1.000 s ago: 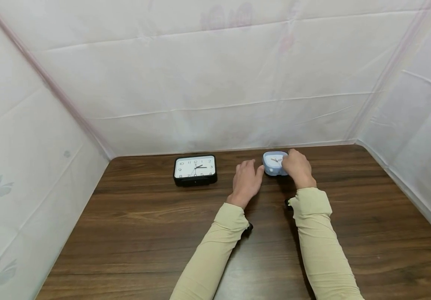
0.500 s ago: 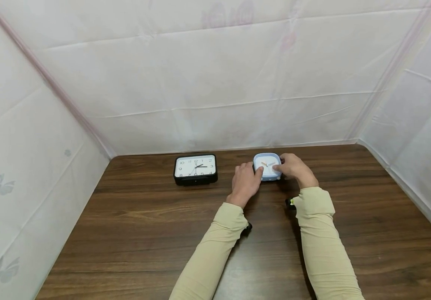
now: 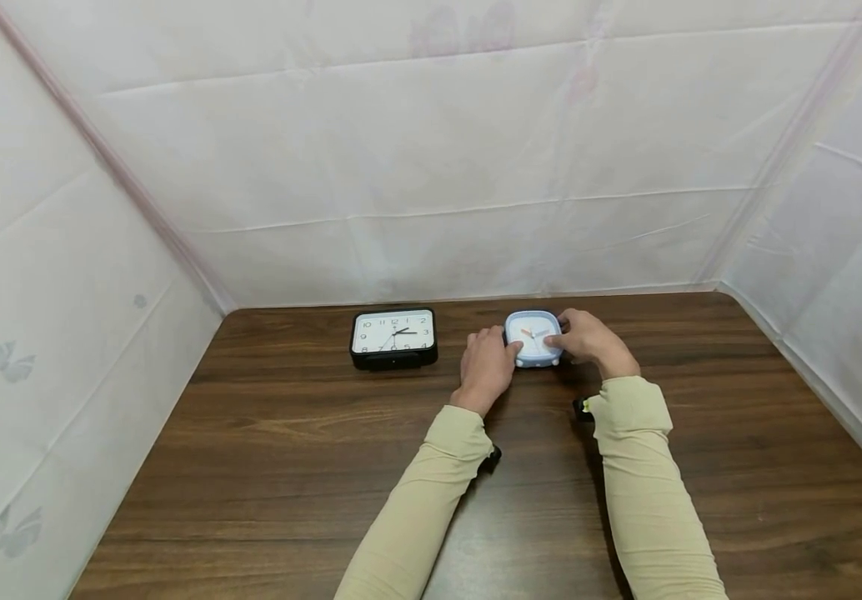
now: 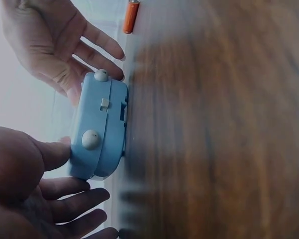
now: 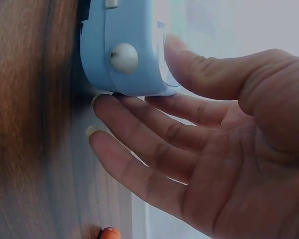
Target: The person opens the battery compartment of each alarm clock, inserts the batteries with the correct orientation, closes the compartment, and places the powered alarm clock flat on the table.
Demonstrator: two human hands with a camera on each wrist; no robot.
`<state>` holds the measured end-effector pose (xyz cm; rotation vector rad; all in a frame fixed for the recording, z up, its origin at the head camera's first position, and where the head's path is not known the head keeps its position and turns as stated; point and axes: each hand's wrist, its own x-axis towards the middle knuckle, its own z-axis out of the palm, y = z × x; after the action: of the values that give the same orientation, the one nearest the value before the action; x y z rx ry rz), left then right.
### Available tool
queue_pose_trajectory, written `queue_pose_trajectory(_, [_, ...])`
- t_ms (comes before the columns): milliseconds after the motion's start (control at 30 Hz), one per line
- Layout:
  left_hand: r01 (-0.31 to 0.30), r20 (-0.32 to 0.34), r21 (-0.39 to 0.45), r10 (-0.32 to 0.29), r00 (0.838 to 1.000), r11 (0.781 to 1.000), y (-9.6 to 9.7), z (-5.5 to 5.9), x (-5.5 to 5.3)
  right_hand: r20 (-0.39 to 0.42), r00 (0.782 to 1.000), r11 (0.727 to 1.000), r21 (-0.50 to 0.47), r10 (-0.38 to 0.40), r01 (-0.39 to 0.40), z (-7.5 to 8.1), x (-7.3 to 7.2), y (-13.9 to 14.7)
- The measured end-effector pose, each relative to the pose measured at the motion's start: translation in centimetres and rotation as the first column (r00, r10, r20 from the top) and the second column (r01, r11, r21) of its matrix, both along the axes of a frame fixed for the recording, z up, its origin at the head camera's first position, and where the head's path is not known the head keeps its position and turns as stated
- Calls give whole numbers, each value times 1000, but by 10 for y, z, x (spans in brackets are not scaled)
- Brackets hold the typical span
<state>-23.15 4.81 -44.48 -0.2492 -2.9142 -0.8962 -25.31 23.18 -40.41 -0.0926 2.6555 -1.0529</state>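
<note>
A small light-blue alarm clock (image 3: 533,327) lies face up at the back of the table, between both hands. My left hand (image 3: 484,367) holds its left side, the thumb on the front edge and the fingers along the side. From the right, my right hand (image 3: 596,342) pinches it, with the thumb (image 5: 189,67) over the white face and fingers against the side. White round feet (image 4: 91,140) show on the clock's near side in the left wrist view. Its back is hidden against the table.
A black rectangular clock (image 3: 393,337) lies face up to the left. An orange battery (image 4: 131,17) lies on the table beyond the right hand. White curtain-like sheets (image 3: 401,167) stand behind the wooden table (image 3: 273,467) and on both sides.
The blue clock has moved left and slightly nearer, turning its face more upward. The left hand, earlier beside it, now holds it too. The right hand has shifted its grip along the right side.
</note>
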Motion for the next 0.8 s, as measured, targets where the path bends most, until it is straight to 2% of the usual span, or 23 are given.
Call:
queue_pose_trajectory(367, [10, 42, -12, -9, 999, 1000, -14, 2, 5, -17, 999, 999, 37, 28, -27, -2, 3, -13])
queue_pose_trajectory(567, [18, 36, -40, -17, 999, 999, -25, 3, 12, -33, 996, 991, 112, 83, -79, -1, 4, -20])
queue_pose_trajectory(800, [19, 4, -90, -19, 1000, 996, -40, 4, 23, -32, 990, 981, 143, 138, -132, -1, 6, -28])
